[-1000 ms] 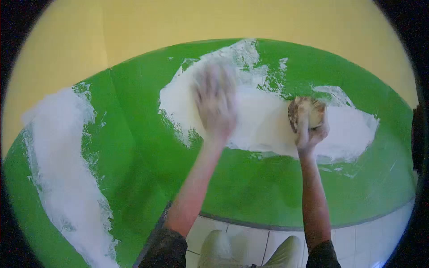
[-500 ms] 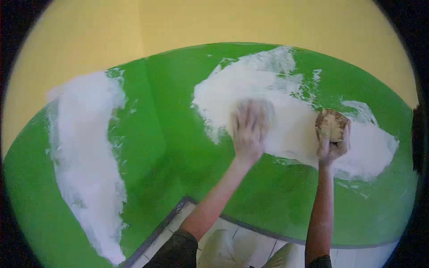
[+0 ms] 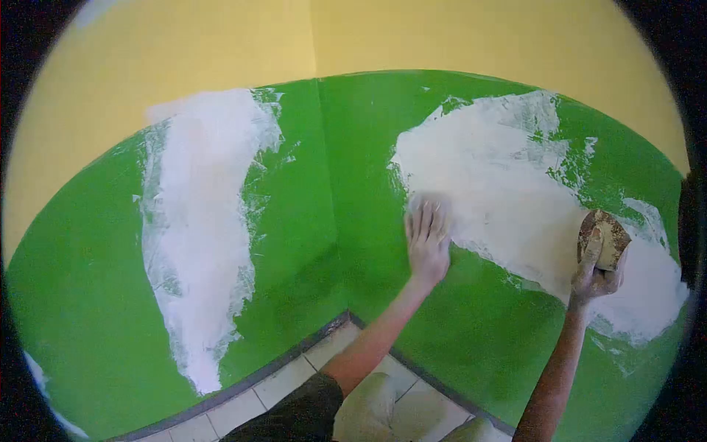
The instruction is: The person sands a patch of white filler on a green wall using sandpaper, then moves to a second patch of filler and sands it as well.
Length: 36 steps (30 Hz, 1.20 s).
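Observation:
My left hand [image 3: 427,239] lies against the green wall [image 3: 368,243], its fingers stretched out flat at the lower left edge of a white filler patch [image 3: 493,184]. Something pale and blurred shows around those fingertips; I cannot make out what it is. Over the right part of the same patch, my right hand [image 3: 595,280] is closed around a dusty brown pad [image 3: 605,241]. Beige powder coats the pad's visible face, and the thumb presses on it. Both hands look whitened with dust.
A second, tall white patch [image 3: 206,221] covers the wall left of the corner. Yellow paint [image 3: 471,37] begins above the green. Dark skirting [image 3: 287,357] edges the pale tiled floor [image 3: 280,383], and my knees [image 3: 368,405] show at the bottom.
The view has turned left, so the wall and patches sit further right. My left hand has moved left and down across the patch to its edge. The right hand still holds the pad.

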Each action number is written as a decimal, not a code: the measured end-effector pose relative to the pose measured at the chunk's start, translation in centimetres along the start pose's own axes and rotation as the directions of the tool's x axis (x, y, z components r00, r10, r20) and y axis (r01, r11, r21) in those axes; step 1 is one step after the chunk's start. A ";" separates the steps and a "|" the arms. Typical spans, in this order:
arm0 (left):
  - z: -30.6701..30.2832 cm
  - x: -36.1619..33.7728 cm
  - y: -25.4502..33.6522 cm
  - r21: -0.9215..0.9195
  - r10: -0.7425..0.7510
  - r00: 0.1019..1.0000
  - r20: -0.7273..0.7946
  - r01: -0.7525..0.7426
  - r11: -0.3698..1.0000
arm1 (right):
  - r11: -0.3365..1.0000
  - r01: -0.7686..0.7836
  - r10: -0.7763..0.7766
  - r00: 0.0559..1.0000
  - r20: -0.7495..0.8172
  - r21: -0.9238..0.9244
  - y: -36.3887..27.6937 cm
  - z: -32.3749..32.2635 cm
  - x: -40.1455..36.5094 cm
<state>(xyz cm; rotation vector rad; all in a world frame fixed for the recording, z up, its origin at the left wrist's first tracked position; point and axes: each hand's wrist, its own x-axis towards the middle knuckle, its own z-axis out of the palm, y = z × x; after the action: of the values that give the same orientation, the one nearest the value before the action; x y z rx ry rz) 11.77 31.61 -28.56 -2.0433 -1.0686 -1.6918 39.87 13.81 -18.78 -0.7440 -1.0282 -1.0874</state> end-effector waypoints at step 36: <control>-3.0 14.9 -3.0 -0.182 -0.086 0.958 -0.272 0.036 0.983 | 0.983 -0.184 0.184 0.979 -0.084 0.004 -3.6 0.9 1.2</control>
<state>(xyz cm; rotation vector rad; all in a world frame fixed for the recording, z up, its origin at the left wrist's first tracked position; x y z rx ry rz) 8.13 37.17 -14.53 -1.8090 -0.9262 -2.0976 36.33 13.02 -17.37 -0.7742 -0.8679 -0.9529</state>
